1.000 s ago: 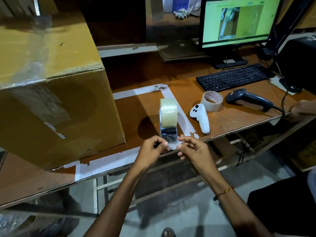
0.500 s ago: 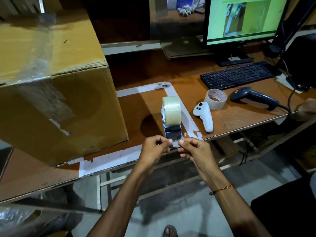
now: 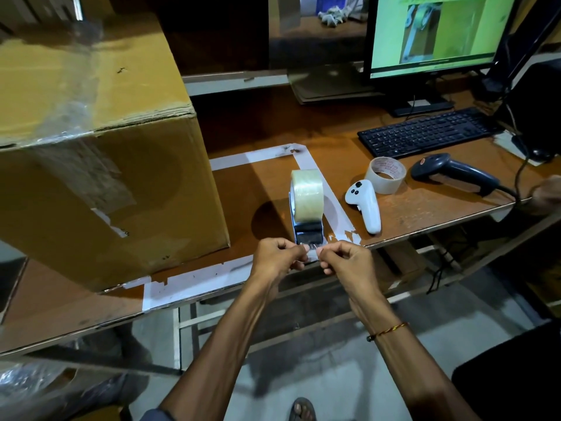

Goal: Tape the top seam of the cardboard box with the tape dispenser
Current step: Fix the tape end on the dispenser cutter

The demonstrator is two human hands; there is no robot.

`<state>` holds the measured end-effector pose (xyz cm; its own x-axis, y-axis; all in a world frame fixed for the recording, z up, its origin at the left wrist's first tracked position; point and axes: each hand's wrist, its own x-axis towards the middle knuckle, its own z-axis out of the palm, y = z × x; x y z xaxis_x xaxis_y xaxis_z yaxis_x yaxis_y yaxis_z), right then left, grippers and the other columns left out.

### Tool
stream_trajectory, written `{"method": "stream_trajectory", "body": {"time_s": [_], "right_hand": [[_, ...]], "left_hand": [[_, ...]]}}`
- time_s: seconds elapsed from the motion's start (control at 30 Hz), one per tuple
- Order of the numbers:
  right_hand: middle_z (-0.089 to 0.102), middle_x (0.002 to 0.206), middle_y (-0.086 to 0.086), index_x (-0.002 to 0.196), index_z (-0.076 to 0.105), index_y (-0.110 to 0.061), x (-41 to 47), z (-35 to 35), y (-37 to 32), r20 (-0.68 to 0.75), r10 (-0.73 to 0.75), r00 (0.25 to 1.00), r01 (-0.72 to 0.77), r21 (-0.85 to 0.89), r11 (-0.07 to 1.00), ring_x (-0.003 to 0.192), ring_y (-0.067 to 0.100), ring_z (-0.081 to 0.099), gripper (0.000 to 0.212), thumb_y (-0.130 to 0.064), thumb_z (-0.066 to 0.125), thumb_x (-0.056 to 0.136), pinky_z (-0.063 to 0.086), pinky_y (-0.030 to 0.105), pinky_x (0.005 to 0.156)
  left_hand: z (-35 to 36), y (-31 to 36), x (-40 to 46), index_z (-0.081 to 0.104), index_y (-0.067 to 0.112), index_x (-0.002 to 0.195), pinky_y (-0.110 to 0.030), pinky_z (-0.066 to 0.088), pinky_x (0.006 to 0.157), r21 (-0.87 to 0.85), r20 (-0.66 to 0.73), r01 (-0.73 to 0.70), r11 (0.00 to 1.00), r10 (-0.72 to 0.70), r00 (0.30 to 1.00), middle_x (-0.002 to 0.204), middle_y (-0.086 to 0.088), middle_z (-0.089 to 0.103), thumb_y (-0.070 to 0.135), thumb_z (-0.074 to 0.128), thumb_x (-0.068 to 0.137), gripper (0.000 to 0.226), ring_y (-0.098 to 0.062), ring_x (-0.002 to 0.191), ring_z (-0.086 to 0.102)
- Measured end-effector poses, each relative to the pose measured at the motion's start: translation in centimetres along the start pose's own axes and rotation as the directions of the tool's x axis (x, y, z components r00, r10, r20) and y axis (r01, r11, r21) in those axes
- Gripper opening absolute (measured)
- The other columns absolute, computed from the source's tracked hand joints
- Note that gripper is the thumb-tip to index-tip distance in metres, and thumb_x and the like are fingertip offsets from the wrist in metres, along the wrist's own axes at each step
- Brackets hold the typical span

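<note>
A large brown cardboard box fills the left of the desk, with clear tape over its top and down its near side. The tape dispenser, loaded with a roll of clear tape, stands on the desk near the front edge, to the right of the box. My left hand and my right hand are side by side just in front of the dispenser. Thumbs and fingers of both pinch the loose clear tape end at its mouth.
A white controller, a spare tape roll and a barcode scanner lie to the right. Behind them are a keyboard and a monitor. White tape lines mark the desk. Another person's hand is at the right edge.
Both hands stay pinched on the tape end at the dispenser's mouth, shifting slightly toward me. The dispenser and box have not moved on the desk.
</note>
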<state>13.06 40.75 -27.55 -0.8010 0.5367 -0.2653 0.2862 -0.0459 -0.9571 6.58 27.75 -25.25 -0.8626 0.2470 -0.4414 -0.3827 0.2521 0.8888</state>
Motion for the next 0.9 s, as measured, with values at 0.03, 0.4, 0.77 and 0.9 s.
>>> {"method": "stream_trajectory", "body": {"time_s": [0.03,0.4,0.77,0.9], "right_hand": [[0.071,0.077,0.008,0.083,0.075,-0.010,0.02,0.05,0.01,-0.003,-0.006,1.000,0.006,-0.016,1.000,0.073,0.014,0.064,0.007,-0.007,0.073,0.088,0.056,0.024,0.066],[0.072,0.079,0.007,0.088,0.075,-0.008,0.05,0.43,0.19,0.008,-0.005,1.000,0.005,-0.026,1.000,0.074,0.013,0.064,0.004,-0.006,0.072,0.089,0.056,0.024,0.067],[0.074,0.082,0.010,0.087,0.077,-0.008,0.09,-0.20,-0.61,0.033,0.077,0.997,-0.076,-0.012,0.997,0.074,0.013,0.067,0.004,-0.009,0.073,0.088,0.055,0.016,0.062],[0.072,0.077,0.008,0.085,0.077,-0.006,-0.11,0.03,-0.58,-0.005,0.078,0.997,-0.078,-0.005,0.997,0.070,0.013,0.064,0.004,-0.008,0.075,0.087,0.053,0.018,0.061]], "left_hand": [[0.12,0.07,0.06,0.071,0.003,0.078,-0.019,0.046,0.051,0.007,-0.008,0.007,1.000,-0.007,1.000,0.081,-0.011,0.076,0.016,0.074,0.085,0.015,-0.011,0.059,0.063],[0.22,0.19,0.16,0.067,0.008,0.074,-0.021,0.043,0.052,0.038,-0.018,0.030,0.999,-0.029,0.999,0.078,-0.010,0.071,0.010,0.069,0.087,0.013,-0.012,0.060,0.062],[0.02,0.48,0.25,0.065,0.010,0.076,-0.021,0.042,0.051,0.049,0.009,0.053,0.997,-0.053,0.999,0.079,-0.007,0.069,0.009,0.068,0.086,0.010,-0.013,0.064,0.061],[0.29,0.55,0.25,0.063,0.010,0.071,-0.020,0.042,0.048,0.037,-0.008,0.058,0.998,-0.057,0.998,0.075,-0.008,0.067,0.007,0.068,0.085,0.015,-0.013,0.061,0.059]]}}
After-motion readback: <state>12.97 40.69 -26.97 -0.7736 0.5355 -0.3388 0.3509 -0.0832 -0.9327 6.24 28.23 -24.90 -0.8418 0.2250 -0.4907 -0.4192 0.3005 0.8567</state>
